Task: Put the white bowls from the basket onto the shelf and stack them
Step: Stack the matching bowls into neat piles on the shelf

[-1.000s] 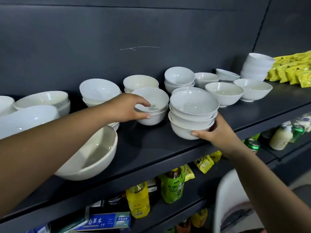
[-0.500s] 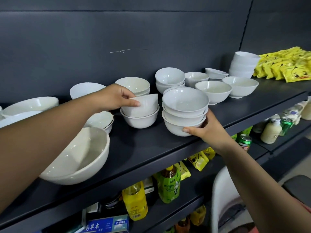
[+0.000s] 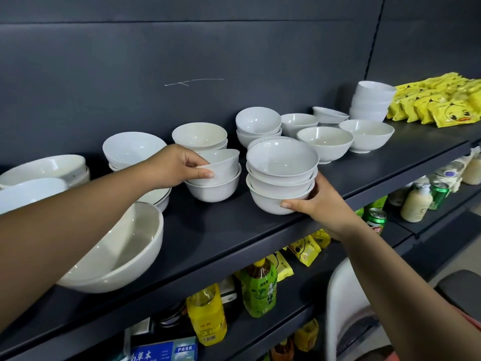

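Note:
Many white bowls stand on the dark shelf (image 3: 234, 230). My left hand (image 3: 177, 165) pinches the rim of a small white bowl (image 3: 221, 162), which is tilted and lifted partly out of the bowl beneath it (image 3: 213, 190). My right hand (image 3: 315, 204) grips the lowest bowl of a stack of three white bowls (image 3: 282, 175) near the shelf's front edge. No basket is in view.
A big white bowl (image 3: 117, 251) sits at the front left under my left forearm. More bowls and stacks (image 3: 372, 100) line the back wall. Yellow snack packs (image 3: 442, 102) lie at far right. Bottles (image 3: 259, 287) and cans fill the lower shelves.
My left hand has tipped the small bowl up out of the one beneath it. My right hand stays on the stack of three. The camera has shifted.

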`<state>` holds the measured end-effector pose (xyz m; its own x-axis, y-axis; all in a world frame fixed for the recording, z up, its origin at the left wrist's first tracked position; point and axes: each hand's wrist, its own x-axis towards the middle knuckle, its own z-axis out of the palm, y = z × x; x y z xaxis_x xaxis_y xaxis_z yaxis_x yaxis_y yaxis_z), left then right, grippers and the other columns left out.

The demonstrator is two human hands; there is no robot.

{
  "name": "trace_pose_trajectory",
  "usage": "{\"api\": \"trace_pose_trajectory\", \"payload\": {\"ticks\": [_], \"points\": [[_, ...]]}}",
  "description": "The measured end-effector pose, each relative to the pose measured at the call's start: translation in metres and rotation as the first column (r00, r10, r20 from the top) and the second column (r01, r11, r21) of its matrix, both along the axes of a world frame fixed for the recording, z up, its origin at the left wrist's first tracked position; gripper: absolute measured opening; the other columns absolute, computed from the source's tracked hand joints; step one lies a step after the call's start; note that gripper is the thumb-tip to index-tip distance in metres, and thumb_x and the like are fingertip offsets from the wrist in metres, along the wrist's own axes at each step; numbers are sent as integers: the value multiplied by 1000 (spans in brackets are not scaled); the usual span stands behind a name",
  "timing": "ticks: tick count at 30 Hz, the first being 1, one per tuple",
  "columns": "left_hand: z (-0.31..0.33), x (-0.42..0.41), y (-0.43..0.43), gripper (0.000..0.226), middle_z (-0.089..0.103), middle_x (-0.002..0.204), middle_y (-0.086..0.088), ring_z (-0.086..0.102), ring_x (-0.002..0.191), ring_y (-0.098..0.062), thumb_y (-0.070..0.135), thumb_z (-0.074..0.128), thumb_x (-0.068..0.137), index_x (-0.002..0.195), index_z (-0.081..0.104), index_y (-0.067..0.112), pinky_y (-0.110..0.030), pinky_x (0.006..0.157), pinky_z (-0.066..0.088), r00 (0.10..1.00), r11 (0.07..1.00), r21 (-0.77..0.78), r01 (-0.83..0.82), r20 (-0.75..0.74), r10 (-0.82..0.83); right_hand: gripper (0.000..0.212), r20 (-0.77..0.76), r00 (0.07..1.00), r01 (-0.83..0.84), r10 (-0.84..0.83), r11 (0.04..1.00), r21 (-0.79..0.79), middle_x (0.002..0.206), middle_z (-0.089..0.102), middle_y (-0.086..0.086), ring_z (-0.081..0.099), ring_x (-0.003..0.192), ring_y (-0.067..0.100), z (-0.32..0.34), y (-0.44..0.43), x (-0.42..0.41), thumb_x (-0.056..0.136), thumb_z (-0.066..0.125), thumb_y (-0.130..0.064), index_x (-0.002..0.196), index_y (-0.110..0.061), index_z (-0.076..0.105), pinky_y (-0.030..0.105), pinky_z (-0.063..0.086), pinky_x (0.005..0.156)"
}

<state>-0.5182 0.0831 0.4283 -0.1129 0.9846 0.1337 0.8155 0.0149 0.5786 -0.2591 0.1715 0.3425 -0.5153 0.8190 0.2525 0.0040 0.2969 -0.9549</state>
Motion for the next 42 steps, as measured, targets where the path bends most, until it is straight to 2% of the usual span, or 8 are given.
{"api": "trace_pose_trajectory", "payload": {"ticks": [5, 9, 12, 14, 19, 26, 34, 42], "points": [[-3, -1, 1, 40, 36, 46, 11, 29, 51, -4, 18, 68, 81, 44, 55, 28, -17, 52, 26, 998, 1000, 0, 13, -62, -13, 98, 7, 999, -47, 47, 999, -21, 124, 60, -6, 55, 117, 9, 1, 3, 3, 47, 90, -24, 133, -21, 43, 26, 45, 98], [0, 3, -4, 34, 34, 50, 12, 29, 54, -4, 28, 68, 81, 52, 51, 20, -20, 56, 26, 992, 999, -45, 18, -127, -24, 85, -13, 995, -95, 95, 995, -32, 119, 61, -9, 57, 111, 3, 4, 4, 4, 50, 86, -18, 125, -27, 47, 18, 49, 92], [10, 13, -12, 48, 61, 112, 6, 52, 107, -11, 44, 65, 80, 117, 61, 13, -22, 92, 33, 920, 995, -88, -52, -393, 13, 83, -7, 990, -143, 142, 989, -35, 117, 62, -11, 58, 108, -1, 7, 6, 5, 49, 86, -15, 120, -32, 47, 14, 49, 90], [15, 32, -29, 66, 39, 146, 0, 33, 135, -16, 41, 60, 83, 140, 38, 17, -14, 102, 20, 887, 997, 64, -45, -457, 69, 82, -1, 989, -149, 149, 988, -34, 116, 63, -12, 58, 107, -1, 6, 9, 7, 48, 87, -15, 117, -34, 48, 15, 49, 89], [-11, 91, -79, 89, 43, 126, 24, 43, 120, 2, 79, 52, 59, 134, 45, 30, -13, 99, 29, 990, 963, 255, -85, -84, 109, 73, 27, 980, -195, 195, 981, -1, 108, 66, -15, 60, 103, -4, 5, 13, 13, 48, 86, -12, 108, -35, 52, 15, 49, 88], [-72, 101, -35, 107, 41, 144, 2, 41, 129, -8, 50, 79, 49, 141, 31, 24, -25, 105, 36, 885, 998, 4, -70, 463, 60, 79, 20, 961, -276, 277, 961, -35, 105, 69, -16, 61, 106, 3, 2, 12, 16, 37, 86, -25, 109, -32, 55, 18, 50, 89], [-53, 97, -38, 72, 66, 112, 13, 60, 110, -6, 53, 80, 36, 101, 58, 34, -33, 99, 46, 896, 971, 208, -114, 444, 10, 70, 31, 937, -349, 348, 936, 45, 105, 70, -13, 62, 106, 3, 27, -4, 12, 41, 80, -25, 107, -28, 56, 19, 50, 88], [47, 54, -36, 37, 71, 77, 21, 64, 74, 11, 28, 74, 54, 88, 61, 29, -5, 62, 48, 937, 968, 223, -116, 348, 32, 71, 115, 914, -405, 389, 896, 181, 108, 67, -11, 61, 108, 3, 116, 14, -48, 44, 81, -34, 110, -24, 57, 21, 48, 92]]}}
